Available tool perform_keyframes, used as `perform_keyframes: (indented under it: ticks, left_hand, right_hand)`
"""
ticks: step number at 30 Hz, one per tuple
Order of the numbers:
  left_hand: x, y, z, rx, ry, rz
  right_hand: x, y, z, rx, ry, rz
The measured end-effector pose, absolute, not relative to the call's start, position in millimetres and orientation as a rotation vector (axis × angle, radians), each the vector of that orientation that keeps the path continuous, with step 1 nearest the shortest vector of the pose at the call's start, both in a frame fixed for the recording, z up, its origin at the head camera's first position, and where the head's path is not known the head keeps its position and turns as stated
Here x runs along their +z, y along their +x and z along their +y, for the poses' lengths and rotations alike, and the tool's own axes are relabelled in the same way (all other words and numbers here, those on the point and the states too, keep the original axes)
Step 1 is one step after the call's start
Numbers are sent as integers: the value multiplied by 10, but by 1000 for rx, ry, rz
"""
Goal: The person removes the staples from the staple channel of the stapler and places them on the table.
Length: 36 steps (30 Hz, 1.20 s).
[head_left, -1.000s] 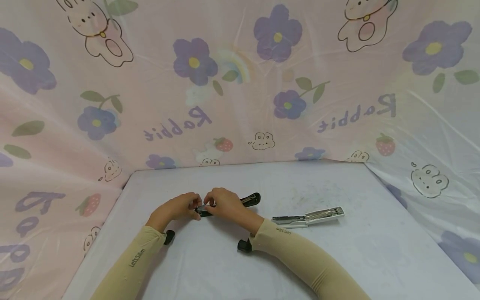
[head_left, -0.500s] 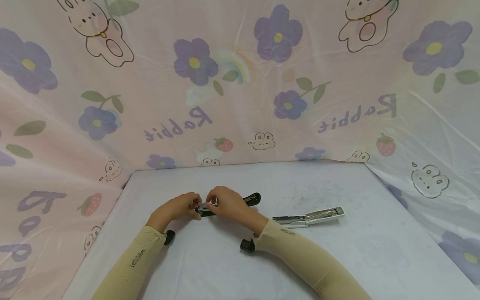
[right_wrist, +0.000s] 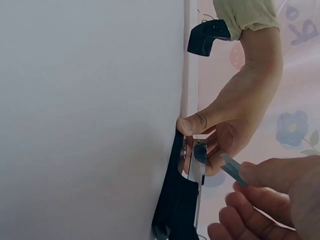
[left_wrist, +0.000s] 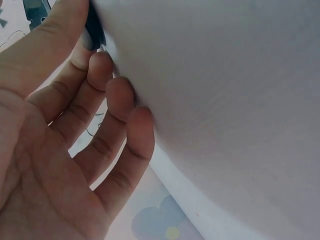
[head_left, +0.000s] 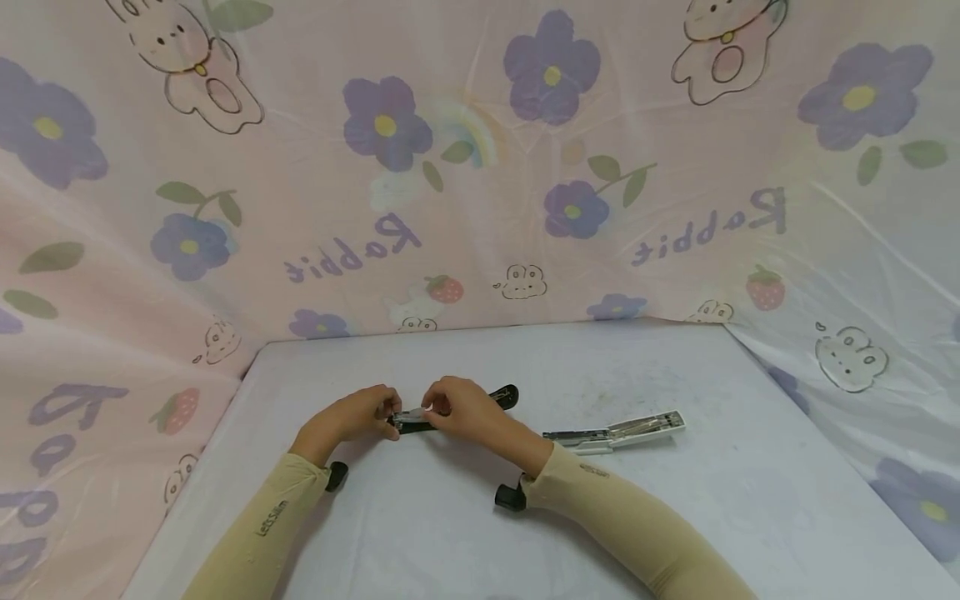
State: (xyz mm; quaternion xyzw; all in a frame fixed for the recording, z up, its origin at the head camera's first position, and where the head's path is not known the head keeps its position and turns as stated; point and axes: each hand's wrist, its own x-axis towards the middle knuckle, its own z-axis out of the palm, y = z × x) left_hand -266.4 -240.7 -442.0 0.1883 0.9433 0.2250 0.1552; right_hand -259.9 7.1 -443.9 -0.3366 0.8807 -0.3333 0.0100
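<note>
A black stapler (head_left: 416, 427) lies opened out on the table, its rounded end to the right behind my right hand. My left hand (head_left: 367, 415) grips its left end between thumb and fingers; in the left wrist view only a dark bit of stapler (left_wrist: 93, 27) shows past the thumb. Just above the stapler's metal channel, my right hand (head_left: 467, 410) pinches a short grey strip of staples (right_wrist: 234, 170) between thumb and forefinger. In the right wrist view the strip stands apart from the channel (right_wrist: 196, 167), its free end pointing toward the left hand.
A second stapler (head_left: 615, 435), white and also opened out, lies to the right of the right hand. Black wrist cameras (head_left: 511, 498) hang below both sleeves. Behind the white table (head_left: 420, 533) hangs a cloth (head_left: 480, 167) printed with rabbits and flowers.
My right hand has drawn a little to the right along the stapler, away from the left hand, so more of the metal channel shows. The left hand keeps its place.
</note>
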Motion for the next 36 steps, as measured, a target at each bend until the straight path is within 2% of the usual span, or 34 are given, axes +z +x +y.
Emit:
perform_keyframes:
  ticks: [13,36]
  left_hand:
    - [-4417,-2656,-2429,663,546,2701]
    - [-4476,-2668,-2415,677,548,2703]
  right_hand:
    - [-4492,-2405,196,-1065,-1072,2682]
    - [-4611,-2356,193,-895,-1034,2652]
